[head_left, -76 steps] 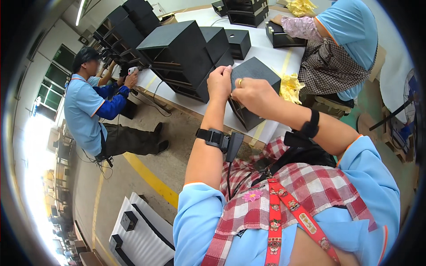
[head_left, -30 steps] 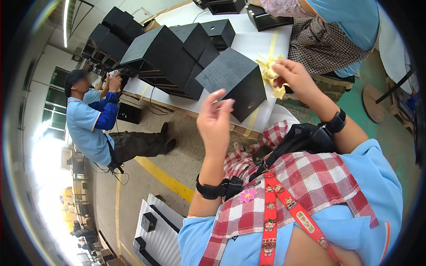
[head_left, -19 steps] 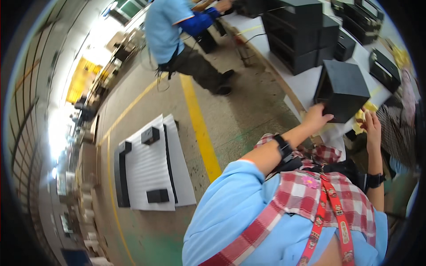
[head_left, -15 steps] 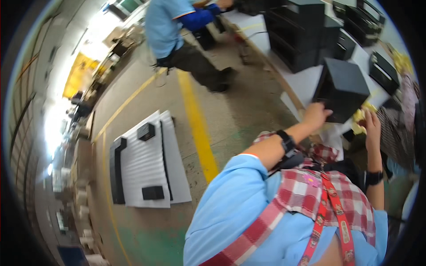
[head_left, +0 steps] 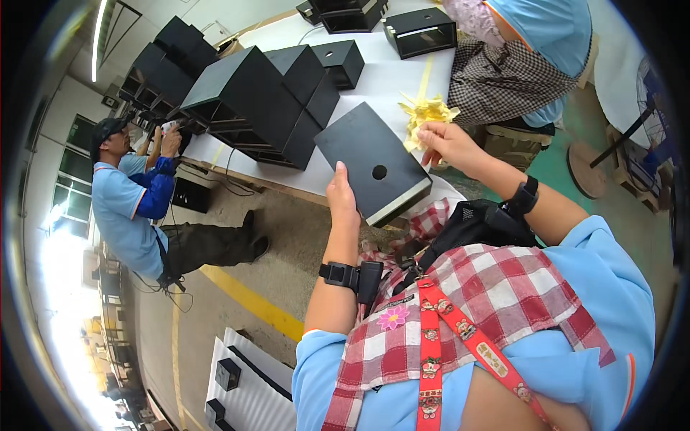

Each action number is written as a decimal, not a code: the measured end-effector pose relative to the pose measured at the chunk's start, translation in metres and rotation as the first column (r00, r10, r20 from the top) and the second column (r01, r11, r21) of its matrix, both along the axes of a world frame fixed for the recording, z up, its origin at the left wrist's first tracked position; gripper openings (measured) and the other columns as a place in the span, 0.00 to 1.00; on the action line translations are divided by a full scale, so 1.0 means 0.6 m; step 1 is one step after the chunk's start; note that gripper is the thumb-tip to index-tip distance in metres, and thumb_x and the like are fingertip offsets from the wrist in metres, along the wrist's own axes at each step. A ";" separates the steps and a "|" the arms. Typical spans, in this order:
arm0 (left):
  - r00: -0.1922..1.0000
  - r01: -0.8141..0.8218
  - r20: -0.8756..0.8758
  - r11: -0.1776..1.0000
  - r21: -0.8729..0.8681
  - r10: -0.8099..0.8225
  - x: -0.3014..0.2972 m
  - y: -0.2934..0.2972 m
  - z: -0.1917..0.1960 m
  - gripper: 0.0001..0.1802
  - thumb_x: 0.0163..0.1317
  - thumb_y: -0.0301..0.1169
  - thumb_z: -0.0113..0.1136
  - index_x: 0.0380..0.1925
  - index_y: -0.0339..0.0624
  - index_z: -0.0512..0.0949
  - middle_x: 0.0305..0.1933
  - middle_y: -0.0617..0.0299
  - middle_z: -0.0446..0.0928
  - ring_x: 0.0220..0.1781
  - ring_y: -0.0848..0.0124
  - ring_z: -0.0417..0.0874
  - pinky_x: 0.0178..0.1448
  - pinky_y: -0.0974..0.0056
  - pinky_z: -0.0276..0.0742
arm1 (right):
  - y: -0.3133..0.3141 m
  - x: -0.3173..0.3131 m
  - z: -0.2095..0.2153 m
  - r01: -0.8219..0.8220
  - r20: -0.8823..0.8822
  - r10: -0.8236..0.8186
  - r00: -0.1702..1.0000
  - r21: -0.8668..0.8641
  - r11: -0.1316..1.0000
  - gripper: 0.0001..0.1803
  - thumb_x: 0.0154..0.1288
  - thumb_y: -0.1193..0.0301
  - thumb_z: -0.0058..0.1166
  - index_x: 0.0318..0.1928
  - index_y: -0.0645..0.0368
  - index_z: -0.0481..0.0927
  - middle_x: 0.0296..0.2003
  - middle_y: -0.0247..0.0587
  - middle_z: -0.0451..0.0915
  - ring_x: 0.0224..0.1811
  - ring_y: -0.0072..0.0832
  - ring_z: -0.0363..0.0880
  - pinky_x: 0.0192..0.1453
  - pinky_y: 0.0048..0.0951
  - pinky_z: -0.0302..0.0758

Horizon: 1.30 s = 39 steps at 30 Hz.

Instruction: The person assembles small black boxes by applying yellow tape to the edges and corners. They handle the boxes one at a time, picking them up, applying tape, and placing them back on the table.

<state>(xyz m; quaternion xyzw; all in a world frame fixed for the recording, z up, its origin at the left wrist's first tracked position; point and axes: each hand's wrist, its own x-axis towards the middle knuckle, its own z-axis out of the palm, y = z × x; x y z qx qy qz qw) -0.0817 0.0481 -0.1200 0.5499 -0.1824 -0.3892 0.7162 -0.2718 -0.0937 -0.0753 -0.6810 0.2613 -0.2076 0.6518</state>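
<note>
White table [head_left: 392, 75] behind, black box [head_left: 374, 172] touches left hand [head_left: 343, 203].

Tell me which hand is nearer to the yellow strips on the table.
Right. The right hand touches the yellow strips with its fingertips; the left hand is apart from them, holding the near-left edge of the black box.

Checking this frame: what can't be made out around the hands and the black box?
- Left hand: its fingers are hidden behind the black box, head view.
- Right hand: the yellow strips at its fingertips are too small to tell.
- Box underside: turned away from the camera.
- White table: cut by the top edge.
</note>
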 end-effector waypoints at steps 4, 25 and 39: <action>1.000 -0.001 0.011 0.999 0.051 0.001 0.027 -0.010 -0.035 0.26 0.68 0.46 0.46 0.47 0.28 0.71 0.47 0.54 0.76 0.47 0.68 0.76 0.51 0.65 0.71 | 0.038 -0.010 0.013 -0.100 0.104 0.079 0.991 0.218 0.971 0.16 0.70 0.60 0.44 0.42 0.61 0.74 0.37 0.36 0.76 0.27 0.19 0.77 0.31 0.19 0.72; 0.473 -0.161 0.881 0.985 0.056 0.027 0.062 -0.043 -0.014 0.24 0.62 0.40 0.52 0.55 0.40 0.68 0.67 0.44 0.56 0.69 0.50 0.56 0.68 0.53 0.54 | 0.119 0.107 -0.030 -0.210 0.017 0.351 0.936 -0.773 0.598 0.06 0.56 0.71 0.57 0.35 0.56 0.78 0.28 0.42 0.79 0.30 0.38 0.78 0.35 0.34 0.74; 0.243 -0.297 0.966 0.942 0.157 -0.084 0.045 -0.075 -0.024 0.24 0.59 0.40 0.55 0.53 0.42 0.70 0.65 0.47 0.58 0.70 0.52 0.52 0.66 0.49 0.55 | 0.125 0.114 -0.029 -0.294 -0.025 0.423 0.906 -0.756 0.584 0.07 0.56 0.72 0.56 0.36 0.58 0.75 0.28 0.45 0.78 0.32 0.42 0.77 0.35 0.36 0.73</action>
